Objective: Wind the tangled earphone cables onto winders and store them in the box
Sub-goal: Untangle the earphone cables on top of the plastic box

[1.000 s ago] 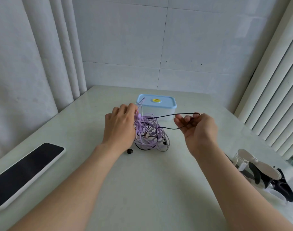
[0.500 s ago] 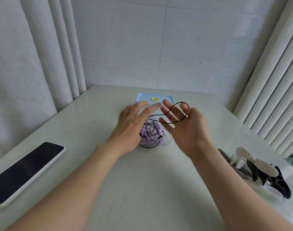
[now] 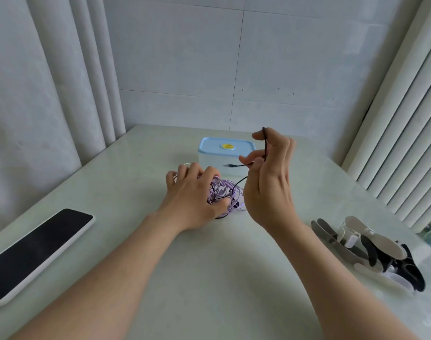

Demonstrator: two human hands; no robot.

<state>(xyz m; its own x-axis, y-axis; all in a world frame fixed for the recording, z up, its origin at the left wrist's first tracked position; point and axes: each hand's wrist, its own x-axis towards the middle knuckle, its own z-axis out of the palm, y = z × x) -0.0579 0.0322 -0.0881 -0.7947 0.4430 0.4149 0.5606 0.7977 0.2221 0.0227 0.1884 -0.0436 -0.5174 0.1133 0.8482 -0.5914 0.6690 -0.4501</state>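
- While the left hand [image 3: 194, 200] sits low on the pale, glossy stone-look table [image 3: 209, 278], its fingers are curled over and gripping the tangle of lilac and black earphone cables [image 3: 225, 195], which lies on the table near the middle.
- The right hand [image 3: 268, 185] is raised just right of the tangle, back towards the camera, with its fingers bent.
- It pinches a thin black cable [image 3: 265, 146] that runs upright across the fingers and pokes out above them.
- A short end of that cable with a small metal plug [image 3: 230, 165] sticks out leftward from the right hand, in front of the box.
- Another stretch of black cable drops from the right hand down into the tangle.
- The translucent plastic box [image 3: 215, 163] stands just behind the tangle and both hands, closed with a pale blue lid [image 3: 209, 146] that bears a round yellow sticker.
- The flat grey, white and black plastic winders [image 3: 371, 249] lie in a loose overlapping pile near the table's right edge, well apart from the hands.
- A black-screened phone in a white case [image 3: 35, 251] lies face up at the table's left edge.
- White tiles and pale curtains stand behind the table.
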